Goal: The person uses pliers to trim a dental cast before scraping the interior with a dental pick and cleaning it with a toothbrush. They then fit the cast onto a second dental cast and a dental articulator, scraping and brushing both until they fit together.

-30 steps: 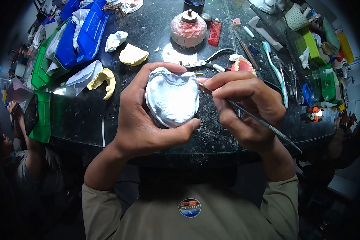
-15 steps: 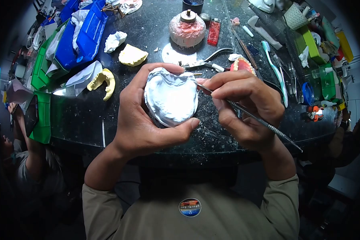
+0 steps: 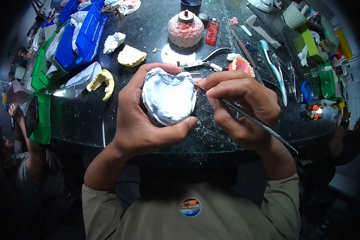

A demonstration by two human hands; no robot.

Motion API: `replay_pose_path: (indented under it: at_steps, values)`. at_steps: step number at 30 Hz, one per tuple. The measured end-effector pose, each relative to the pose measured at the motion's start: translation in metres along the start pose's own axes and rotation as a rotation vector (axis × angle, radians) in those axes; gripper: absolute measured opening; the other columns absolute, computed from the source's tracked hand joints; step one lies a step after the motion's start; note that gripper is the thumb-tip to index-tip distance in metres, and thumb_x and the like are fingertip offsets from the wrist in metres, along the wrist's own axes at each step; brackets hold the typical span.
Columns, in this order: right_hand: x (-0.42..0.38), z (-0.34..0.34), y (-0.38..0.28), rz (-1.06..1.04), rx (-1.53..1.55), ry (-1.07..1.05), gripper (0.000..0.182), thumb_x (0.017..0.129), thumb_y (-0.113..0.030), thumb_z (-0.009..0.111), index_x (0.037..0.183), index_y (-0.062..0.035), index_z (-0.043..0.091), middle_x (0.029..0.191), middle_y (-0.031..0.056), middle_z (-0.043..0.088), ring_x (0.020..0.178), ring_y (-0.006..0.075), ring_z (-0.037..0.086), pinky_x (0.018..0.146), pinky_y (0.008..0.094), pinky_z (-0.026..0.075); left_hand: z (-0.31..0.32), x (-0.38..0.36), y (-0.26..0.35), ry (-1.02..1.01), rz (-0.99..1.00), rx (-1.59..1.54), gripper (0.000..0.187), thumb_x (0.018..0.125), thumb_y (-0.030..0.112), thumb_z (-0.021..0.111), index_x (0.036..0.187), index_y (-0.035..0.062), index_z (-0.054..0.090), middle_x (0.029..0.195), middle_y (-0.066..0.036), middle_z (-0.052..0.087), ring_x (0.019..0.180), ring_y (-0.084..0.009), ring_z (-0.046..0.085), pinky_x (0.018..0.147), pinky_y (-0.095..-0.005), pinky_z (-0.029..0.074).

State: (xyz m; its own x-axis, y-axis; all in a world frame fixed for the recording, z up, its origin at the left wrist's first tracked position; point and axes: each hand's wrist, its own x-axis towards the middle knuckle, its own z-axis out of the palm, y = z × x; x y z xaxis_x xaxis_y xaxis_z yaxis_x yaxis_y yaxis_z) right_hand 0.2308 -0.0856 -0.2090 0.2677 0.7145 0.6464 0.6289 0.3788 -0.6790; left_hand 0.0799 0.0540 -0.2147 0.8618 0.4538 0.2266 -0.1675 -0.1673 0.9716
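Note:
A white plaster dental cast (image 3: 170, 98) is gripped in my left hand (image 3: 136, 114), thumb along its near edge and fingers around its far side. Bright light washes out the cast's middle. My right hand (image 3: 246, 108) pinches a thin metal dental carver (image 3: 254, 119) with a knurled handle, its rear end pointing down and right. The carver's working tip reaches the cast's upper right edge; whether it touches is too small to tell. Just beyond my right hand lies a pink denture with teeth (image 3: 242, 66). Pliers (image 3: 206, 62) lie on the bench beyond the cast.
On the dark bench (image 3: 84, 124) stand a spirit burner (image 3: 185, 30) and a red lighter (image 3: 212, 32). Yellow plaster pieces (image 3: 131, 55) and a yellow arch (image 3: 104, 83) lie left, beside blue bins (image 3: 82, 40). A toothbrush (image 3: 273, 70) lies right. Other people (image 3: 32, 160) sit at both sides.
Both hands, the cast and the carver have shifted slightly left in view; the bench things shift a little too. The carver's tip stays at the cast's right edge.

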Motion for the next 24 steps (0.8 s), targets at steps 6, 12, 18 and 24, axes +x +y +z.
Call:
replay_pose_path:
  at_steps: [6,12,18,24]
  values:
    - [0.000,-0.001,0.000,-0.002,-0.013,-0.013,0.021,0.070,0.011,0.067,0.089,0.0029,0.063,0.091,0.0156,0.069,0.085,0.0219,0.070,0.073,0.0303,0.058,0.000,0.000,0.001,-0.003,-0.002,0.002,0.065,0.061,0.011,0.082,0.117,-0.0038,0.051,0.101,-0.008,0.062,0.093,-0.0114,0.061,0.084,-0.0243,0.049]
    - [0.002,-0.015,0.009,-0.020,0.136,-0.016,0.024,0.083,0.008,0.050,0.105,0.0066,0.058,0.108,0.0227,0.064,0.106,0.0251,0.064,0.091,0.0333,0.052,0.001,0.000,0.002,0.000,-0.032,-0.005,0.065,0.062,0.010,0.081,0.117,-0.0037,0.051,0.101,-0.009,0.063,0.094,-0.0125,0.062,0.085,-0.0251,0.050]
    - [-0.003,-0.144,0.017,0.222,-0.366,0.433,0.043,0.081,-0.004,0.036,0.116,0.0044,0.060,0.106,0.0117,0.067,0.074,0.0187,0.065,0.071,0.0294,0.050,0.001,0.000,0.006,0.031,-0.059,-0.100,0.063,0.064,0.005,0.078,0.119,-0.0039,0.048,0.100,-0.013,0.065,0.094,-0.0151,0.064,0.086,-0.0273,0.051]
    - [-0.046,-0.130,0.068,0.453,-1.087,-0.038,0.020,0.088,-0.016,0.062,0.104,-0.0054,0.063,0.091,0.0134,0.063,0.071,0.0319,0.062,0.064,0.0368,0.047,0.004,-0.003,0.007,0.017,-0.028,-0.099,0.062,0.065,0.005,0.078,0.118,-0.0037,0.049,0.100,-0.013,0.066,0.094,-0.0150,0.064,0.085,-0.0277,0.051]
